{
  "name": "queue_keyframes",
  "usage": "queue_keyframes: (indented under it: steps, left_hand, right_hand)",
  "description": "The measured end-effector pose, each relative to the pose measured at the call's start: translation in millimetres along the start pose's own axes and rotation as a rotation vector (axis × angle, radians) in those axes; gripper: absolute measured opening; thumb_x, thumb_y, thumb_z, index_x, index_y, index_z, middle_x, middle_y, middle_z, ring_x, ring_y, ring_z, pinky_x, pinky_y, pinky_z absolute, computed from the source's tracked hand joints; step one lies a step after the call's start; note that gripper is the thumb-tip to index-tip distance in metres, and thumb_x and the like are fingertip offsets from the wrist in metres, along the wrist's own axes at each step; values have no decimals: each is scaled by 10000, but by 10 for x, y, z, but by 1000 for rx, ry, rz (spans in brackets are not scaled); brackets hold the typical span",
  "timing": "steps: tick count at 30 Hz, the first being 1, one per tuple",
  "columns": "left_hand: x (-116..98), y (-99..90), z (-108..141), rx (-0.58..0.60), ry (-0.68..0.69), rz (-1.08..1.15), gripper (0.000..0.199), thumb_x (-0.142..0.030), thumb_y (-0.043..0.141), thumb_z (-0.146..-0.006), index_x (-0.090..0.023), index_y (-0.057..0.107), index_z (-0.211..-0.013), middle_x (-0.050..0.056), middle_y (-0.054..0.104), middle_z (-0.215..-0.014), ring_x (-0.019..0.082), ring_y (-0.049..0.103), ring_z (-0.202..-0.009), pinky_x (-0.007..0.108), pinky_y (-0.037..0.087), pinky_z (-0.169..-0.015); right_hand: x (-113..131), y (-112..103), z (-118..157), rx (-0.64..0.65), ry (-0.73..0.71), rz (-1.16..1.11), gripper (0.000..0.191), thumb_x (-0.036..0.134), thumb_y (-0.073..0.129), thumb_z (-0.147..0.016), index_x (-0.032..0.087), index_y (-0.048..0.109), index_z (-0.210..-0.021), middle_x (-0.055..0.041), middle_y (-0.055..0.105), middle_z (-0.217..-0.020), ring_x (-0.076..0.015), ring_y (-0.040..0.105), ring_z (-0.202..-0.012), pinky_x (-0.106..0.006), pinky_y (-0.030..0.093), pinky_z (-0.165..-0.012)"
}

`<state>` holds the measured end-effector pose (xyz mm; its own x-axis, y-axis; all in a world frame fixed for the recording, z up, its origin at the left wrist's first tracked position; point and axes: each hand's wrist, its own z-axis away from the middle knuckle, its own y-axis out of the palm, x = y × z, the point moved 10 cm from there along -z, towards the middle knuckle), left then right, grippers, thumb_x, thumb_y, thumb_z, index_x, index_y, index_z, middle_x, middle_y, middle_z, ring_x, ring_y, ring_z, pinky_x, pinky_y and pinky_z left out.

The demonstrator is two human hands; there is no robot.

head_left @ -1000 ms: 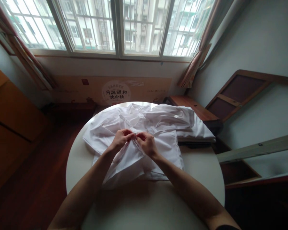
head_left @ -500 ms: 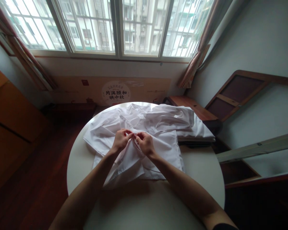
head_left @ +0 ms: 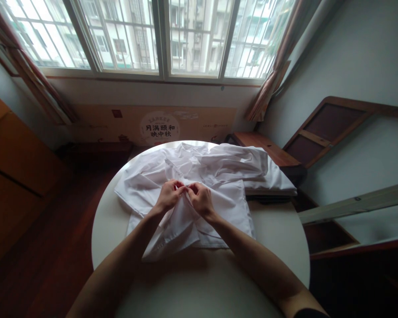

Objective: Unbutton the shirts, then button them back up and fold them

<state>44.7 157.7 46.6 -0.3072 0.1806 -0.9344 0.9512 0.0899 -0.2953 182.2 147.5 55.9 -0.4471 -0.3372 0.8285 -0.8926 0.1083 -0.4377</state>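
Observation:
A white shirt lies spread over the round table, its sleeves and collar toward the far side. Above its middle, my left hand pinches the front edge of the cloth between thumb and fingers. My right hand pinches the same spot from the other side, and the fingertips of both hands almost meet. The cloth between them is drawn up into folds that drop toward me. Any button at the fingertips is too small to make out.
The white round table carries everything. At its right rear lies a folded white stack with a dark flat thing beneath. A wooden bench stands behind on the right, a cabinet on the left, a barred window ahead.
Both hands stay at the same place on the shirt, with only slight shifts of the fingers. The shirt lies nearly as before.

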Motion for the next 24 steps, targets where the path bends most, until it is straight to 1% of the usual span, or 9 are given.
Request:
queue_keyframes:
  steps: [3, 6, 9, 12, 15, 16, 18, 22, 24]
  left_hand:
    - [-127, -22, 52, -109, 113, -124, 116, -267, 635, -713, -161, 683, -703, 38, 637, -742, 134, 558, -650, 245, 441, -624]
    - [-114, 36, 85, -89, 137, -62, 142, -263, 588, -764, -165, 690, -757, 55, 660, -810, 154, 604, -715, 261, 475, -662]
    - [-54, 113, 115, -36, 130, 17, 150, -248, 578, -769, -173, 696, -824, 58, 684, -851, 168, 632, -763, 282, 498, -714]
    - [-34, 171, 137, -36, 111, 41, 179, -240, 633, -719, -175, 667, -883, 42, 683, -806, 161, 630, -716, 274, 500, -682]
    - [-8, 120, 83, -81, 51, 104, 192, -244, 664, -672, -167, 614, -841, 18, 646, -723, 138, 599, -646, 246, 482, -626]
    - [27, 18, 47, -132, 16, 127, 190, -244, 661, -665, -165, 601, -827, 17, 635, -723, 135, 591, -648, 242, 476, -625]
    - [160, -374, -5, -323, -72, 144, 186, -231, 637, -663, -162, 588, -829, 18, 613, -741, 132, 576, -663, 240, 466, -625]
    - [491, -1544, 155, -815, -215, 48, 213, -157, 567, -656, -149, 579, -868, 18, 571, -768, 134, 545, -674, 258, 461, -633]
    - [575, -2004, 298, -962, -229, -30, 256, -150, 545, -659, -140, 581, -913, 40, 583, -822, 160, 560, -723, 300, 478, -689]
  right_hand:
    - [-123, 57, -34, 3, 84, -181, 131, 272, 545, -754, 187, 627, -696, -19, 623, -661, -153, 540, -608, -268, 411, -607]
    - [-286, 208, -31, 89, 230, -513, 151, 316, 586, -714, 179, 595, -653, 12, 563, -584, -113, 485, -520, -242, 402, -537]
    - [-440, 318, 30, 145, 419, -737, 203, 362, 646, -665, 169, 620, -721, 3, 604, -654, -97, 508, -550, -228, 427, -557]
    - [-510, 364, 55, 174, 489, -738, 279, 420, 653, -665, 165, 636, -776, -22, 636, -735, -111, 543, -613, -226, 438, -566]
    - [-582, 246, 4, 45, 450, -661, 270, 421, 653, -658, 162, 606, -719, 1, 578, -640, -104, 489, -557, -218, 405, -519]
    - [-625, 157, -2, -32, 442, -643, 255, 416, 636, -669, 168, 587, -701, 14, 547, -605, -100, 461, -533, -218, 389, -505]
    - [-712, -91, 17, -165, 424, -600, 229, 412, 571, -710, 187, 537, -678, 32, 489, -569, -100, 417, -507, -226, 363, -488]
    - [-782, -965, 107, -350, 287, -254, 207, 379, 448, -763, 215, 454, -637, 37, 409, -547, -130, 389, -507, -259, 341, -489]
    - [-702, -1435, 150, -421, 154, 32, 201, 364, 427, -772, 214, 459, -642, 6, 456, -606, -163, 453, -581, -293, 396, -562]
